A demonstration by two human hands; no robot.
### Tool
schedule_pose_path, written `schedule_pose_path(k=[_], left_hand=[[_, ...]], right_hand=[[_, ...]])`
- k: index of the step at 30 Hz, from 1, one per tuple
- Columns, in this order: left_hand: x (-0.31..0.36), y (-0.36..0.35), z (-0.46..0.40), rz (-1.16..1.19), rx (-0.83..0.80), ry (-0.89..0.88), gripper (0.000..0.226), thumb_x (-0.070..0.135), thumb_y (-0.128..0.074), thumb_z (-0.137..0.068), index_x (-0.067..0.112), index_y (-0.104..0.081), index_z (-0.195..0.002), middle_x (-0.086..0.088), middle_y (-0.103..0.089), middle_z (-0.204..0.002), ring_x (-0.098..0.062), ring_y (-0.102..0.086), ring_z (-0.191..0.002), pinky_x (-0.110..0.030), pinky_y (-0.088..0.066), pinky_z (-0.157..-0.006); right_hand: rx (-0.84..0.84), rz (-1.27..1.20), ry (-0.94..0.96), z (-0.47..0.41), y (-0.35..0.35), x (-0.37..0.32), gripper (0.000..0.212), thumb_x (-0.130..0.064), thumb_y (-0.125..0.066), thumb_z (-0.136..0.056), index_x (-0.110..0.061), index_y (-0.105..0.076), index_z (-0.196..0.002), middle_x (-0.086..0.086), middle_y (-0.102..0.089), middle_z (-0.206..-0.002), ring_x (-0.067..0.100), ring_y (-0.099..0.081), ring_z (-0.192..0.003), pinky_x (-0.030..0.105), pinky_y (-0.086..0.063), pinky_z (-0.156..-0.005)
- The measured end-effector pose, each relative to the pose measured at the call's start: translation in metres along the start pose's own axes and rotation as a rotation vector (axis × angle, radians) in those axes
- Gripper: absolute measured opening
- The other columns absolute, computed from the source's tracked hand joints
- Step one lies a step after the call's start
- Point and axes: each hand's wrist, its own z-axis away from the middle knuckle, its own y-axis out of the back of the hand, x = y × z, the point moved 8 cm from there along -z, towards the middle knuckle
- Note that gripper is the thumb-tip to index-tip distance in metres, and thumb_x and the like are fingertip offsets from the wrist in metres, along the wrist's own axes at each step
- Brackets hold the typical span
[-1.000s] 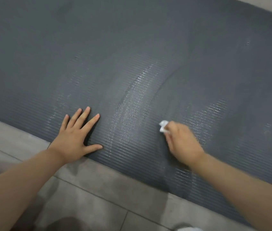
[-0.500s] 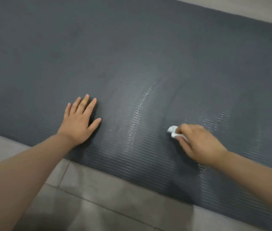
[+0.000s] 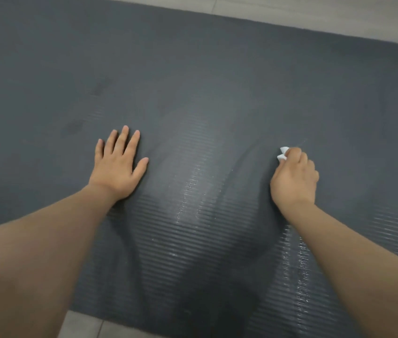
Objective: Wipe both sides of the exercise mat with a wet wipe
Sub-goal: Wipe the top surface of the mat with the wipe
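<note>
**Wipe stroke pushing further up the mat**

So the right hand (image 3: 294, 178), fingers curled tight round the balled-up wet wipe (image 3: 282, 153), has slid away from the near edge and further out to the right over the last second. The left hand (image 3: 120, 167) has crept forward too, flat and fingers spread, pinning the exercise mat (image 3: 205, 69) to the floor (image 3: 315, 13). Shiny damp streaks sit between and behind the hands, so I'd guess this side's only partly done, and the flip hasn't happened yet.

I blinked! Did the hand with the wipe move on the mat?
Yes. The right hand with the wet wipe slid farther from the mat's near edge.
</note>
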Motion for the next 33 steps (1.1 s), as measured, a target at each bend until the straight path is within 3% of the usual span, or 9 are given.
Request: schedule_pose_path(k=[5,8,11,17,19,22,25,28,33], left_hand=[[-0.005,0.0,0.001,0.049,0.015,-0.016,0.073,0.056,-0.021,-0.091,0.027,-0.021,-0.157,-0.002,-0.015,-0.166,-0.024,-0.009,-0.153,-0.044,-0.002,-0.124],[-0.007,0.002,-0.001,0.056,0.032,-0.033,0.07,0.05,-0.025,-0.091,0.026,-0.025,-0.156,-0.003,-0.019,-0.165,-0.024,-0.013,-0.152,-0.044,-0.006,-0.123],[-0.009,0.005,-0.003,0.075,0.049,-0.064,0.067,0.043,-0.031,-0.09,0.025,-0.031,-0.155,-0.004,-0.026,-0.163,-0.025,-0.018,-0.151,-0.043,-0.009,-0.123],[-0.011,0.007,-0.01,0.07,0.048,-0.119,0.068,0.04,-0.035,-0.088,0.023,-0.033,-0.154,-0.006,-0.027,-0.162,-0.025,-0.017,-0.151,-0.042,-0.007,-0.123],[-0.014,0.005,-0.012,0.057,0.039,-0.115,0.069,0.04,-0.037,-0.086,0.021,-0.038,-0.152,-0.008,-0.032,-0.16,-0.027,-0.022,-0.149,-0.043,-0.008,-0.123],[-0.015,-0.002,-0.016,0.013,0.018,-0.145,0.068,0.041,-0.039,-0.083,0.013,-0.042,-0.144,-0.017,-0.045,-0.15,-0.031,-0.029,-0.144,-0.05,-0.019,-0.117],[-0.017,-0.003,-0.017,0.024,0.033,-0.148,0.065,0.039,-0.039,-0.085,0.016,-0.039,-0.145,-0.014,-0.042,-0.152,-0.03,-0.027,-0.146,-0.05,-0.018,-0.118],[-0.015,0.005,-0.013,0.072,0.047,-0.164,0.067,0.038,-0.039,-0.086,0.02,-0.039,-0.15,-0.009,-0.034,-0.158,-0.029,-0.026,-0.148,-0.048,-0.015,-0.12],[-0.013,0.002,-0.015,0.092,0.016,-0.167,0.067,0.038,-0.039,-0.086,0.02,-0.038,-0.151,-0.007,-0.031,-0.159,-0.028,-0.025,-0.148,-0.048,-0.015,-0.12]], right_hand=[[0.006,-0.217,-0.235,-0.017,0.007,0.01,0.016,-0.02,-0.036,-0.1,-0.009,-0.045,-0.107,0.008,-0.061,-0.119,0.038,-0.054,-0.103,0.045,-0.037,-0.09],[0.154,-0.285,-0.421,-0.021,0.014,0.01,0.017,-0.021,-0.037,-0.1,-0.007,-0.046,-0.107,0.012,-0.062,-0.114,0.039,-0.055,-0.101,0.046,-0.037,-0.09],[0.233,-0.126,-0.369,-0.017,-0.003,-0.04,0.02,-0.009,-0.042,-0.095,-0.006,-0.05,-0.113,0.014,-0.058,-0.111,0.038,-0.051,-0.096,0.044,-0.037,-0.081],[0.17,-0.236,-0.422,-0.042,-0.046,-0.149,0.025,-0.009,-0.045,-0.093,-0.013,-0.053,-0.116,0.007,-0.061,-0.114,0.033,-0.054,-0.099,0.043,-0.04,-0.085],[0.024,-0.264,-0.185,-0.066,-0.068,-0.23,0.027,-0.012,-0.045,-0.094,-0.021,-0.058,-0.117,-0.001,-0.063,-0.115,0.026,-0.057,-0.104,0.036,-0.039,-0.09],[-0.349,-0.296,0.486,-0.057,-0.107,-0.38,0.025,-0.013,-0.05,-0.093,-0.02,-0.057,-0.115,-0.002,-0.065,-0.116,0.024,-0.056,-0.106,0.033,-0.038,-0.088],[-0.474,-0.252,0.717,-0.051,-0.105,-0.392,0.024,-0.011,-0.05,-0.091,-0.02,-0.055,-0.112,-0.004,-0.064,-0.12,0.023,-0.056,-0.107,0.034,-0.036,-0.089],[-0.194,-0.239,0.394,-0.077,-0.065,-0.26,0.03,-0.017,-0.044,-0.091,-0.02,-0.061,-0.115,0.002,-0.068,-0.113,0.029,-0.061,-0.102,0.039,-0.044,-0.09],[0.24,-0.194,-0.696,-0.028,0.032,0.021,0.026,-0.025,-0.045,-0.093,-0.007,-0.053,-0.111,0.019,-0.063,-0.12,0.043,-0.057,-0.106,0.045,-0.044,-0.09]])
